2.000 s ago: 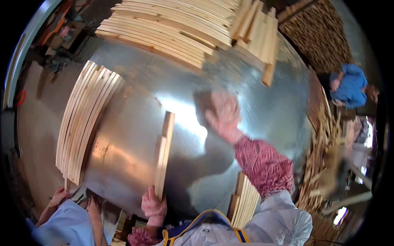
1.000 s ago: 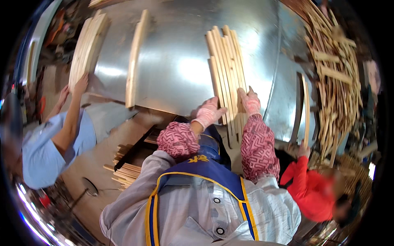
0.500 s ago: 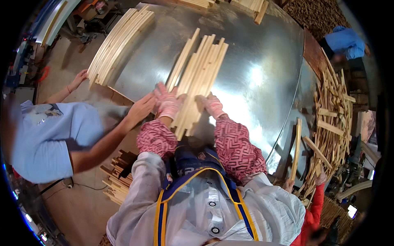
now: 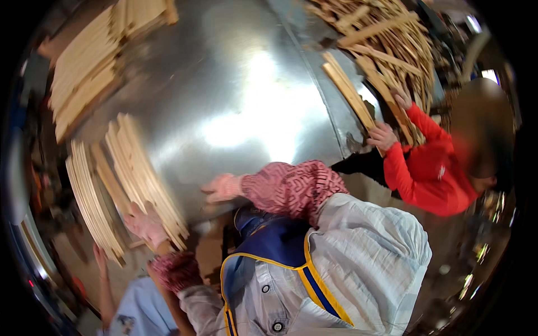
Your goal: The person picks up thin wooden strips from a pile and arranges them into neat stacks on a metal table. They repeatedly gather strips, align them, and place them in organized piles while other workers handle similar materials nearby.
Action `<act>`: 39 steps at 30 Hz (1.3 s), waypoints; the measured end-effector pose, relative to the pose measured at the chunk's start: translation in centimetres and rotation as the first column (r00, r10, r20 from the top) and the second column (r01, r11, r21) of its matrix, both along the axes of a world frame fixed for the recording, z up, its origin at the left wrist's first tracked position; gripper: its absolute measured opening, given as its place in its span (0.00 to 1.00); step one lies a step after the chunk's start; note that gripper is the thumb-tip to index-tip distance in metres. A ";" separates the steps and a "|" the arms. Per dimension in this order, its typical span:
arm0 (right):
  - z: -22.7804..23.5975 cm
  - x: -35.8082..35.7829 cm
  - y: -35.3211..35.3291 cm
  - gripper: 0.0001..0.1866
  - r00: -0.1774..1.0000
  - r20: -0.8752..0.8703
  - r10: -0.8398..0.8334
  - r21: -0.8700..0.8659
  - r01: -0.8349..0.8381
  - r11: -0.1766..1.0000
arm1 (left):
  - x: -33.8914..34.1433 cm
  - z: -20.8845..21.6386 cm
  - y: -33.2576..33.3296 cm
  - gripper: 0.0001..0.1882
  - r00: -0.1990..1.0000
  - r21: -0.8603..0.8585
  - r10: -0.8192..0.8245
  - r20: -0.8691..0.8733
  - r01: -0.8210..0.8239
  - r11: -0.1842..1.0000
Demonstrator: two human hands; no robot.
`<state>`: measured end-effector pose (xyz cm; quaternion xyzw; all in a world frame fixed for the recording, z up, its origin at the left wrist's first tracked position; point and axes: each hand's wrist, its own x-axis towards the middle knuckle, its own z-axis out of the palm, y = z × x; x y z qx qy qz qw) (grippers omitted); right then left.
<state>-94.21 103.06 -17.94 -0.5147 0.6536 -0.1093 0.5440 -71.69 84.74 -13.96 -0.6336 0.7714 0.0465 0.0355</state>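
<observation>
At the left edge of the metal tabletop (image 4: pixel 185 101), my gloved left hand (image 4: pixel 147 223) is closed at the lower end of a wooden strip (image 4: pixel 109 173), its fingers also against a bundle of pale wooden strips (image 4: pixel 143 173). Some of the grip is hidden. Farther left lies a second stack of wooden strips (image 4: pixel 92 201). My gloved right hand (image 4: pixel 225 187), slightly blurred, is over the near edge of the tabletop. Its fingers stretch left, apart from the bundle, and no wood shows in them.
A co-worker's blue shirt (image 4: pixel 143 308) is at the lower left, with a hand by the second stack. Large wood stacks (image 4: pixel 89 61) stand at the far left. On the right, a person in red (image 4: pixel 426 168) handles strips beside a loose heap of wood (image 4: pixel 392 50).
My view has turned to the right. The bundle, between both my hands before, now lies beside the left stack. My right hand has come away from it; my left stays at the wood.
</observation>
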 end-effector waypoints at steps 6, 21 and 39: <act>-3.2 -9.3 19.5 0.24 0.903 -0.056 -0.426 -0.157 0.413 0.897 | -14.4 -2.4 14.9 0.40 0.871 0.297 -0.478 0.111 0.430 0.853; -2.7 -55.3 27.0 0.23 0.041 0.182 -0.982 -0.573 0.817 -0.072 | -37.0 -0.8 28.1 0.31 0.714 0.444 -0.662 -0.226 0.681 0.582; 2.0 -48.5 22.6 0.20 0.614 -0.309 -0.726 -0.430 0.591 0.682 | -62.5 -1.9 26.1 0.36 0.650 0.429 -0.604 -0.462 0.759 0.489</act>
